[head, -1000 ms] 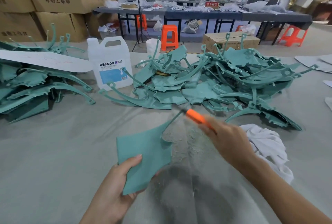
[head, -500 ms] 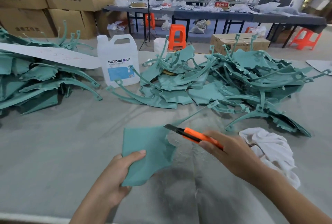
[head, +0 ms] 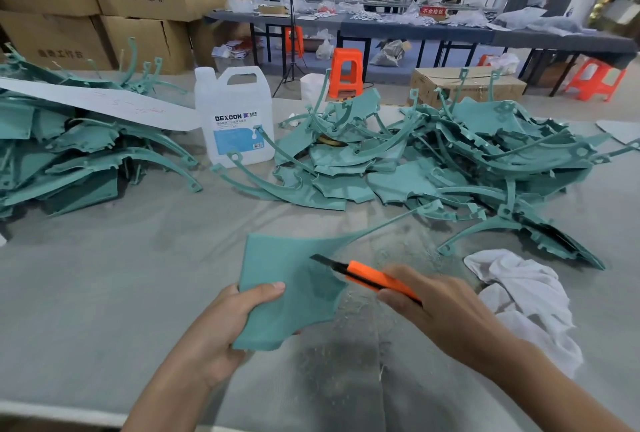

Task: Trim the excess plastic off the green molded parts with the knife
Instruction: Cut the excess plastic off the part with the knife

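Observation:
My left hand (head: 228,324) grips a flat green molded part (head: 280,279) by its lower left edge, thumb on top. The part has a long thin arm that reaches up and right toward the pile. My right hand (head: 440,307) holds an orange utility knife (head: 367,275), and its dark blade lies over the part's right edge. Fine green shavings lie on the grey table cover (head: 104,286) under and to the right of the part.
A big heap of green parts (head: 450,161) fills the middle and right of the table, with a second heap (head: 62,158) at the left. A white DEXCON jug (head: 233,116) stands between them. A white cloth (head: 526,296) lies by my right wrist. Cardboard boxes stand behind.
The knife has come down and left from the part's thin arm onto its right edge. My left hand has kept its hold, and my head has moved closer.

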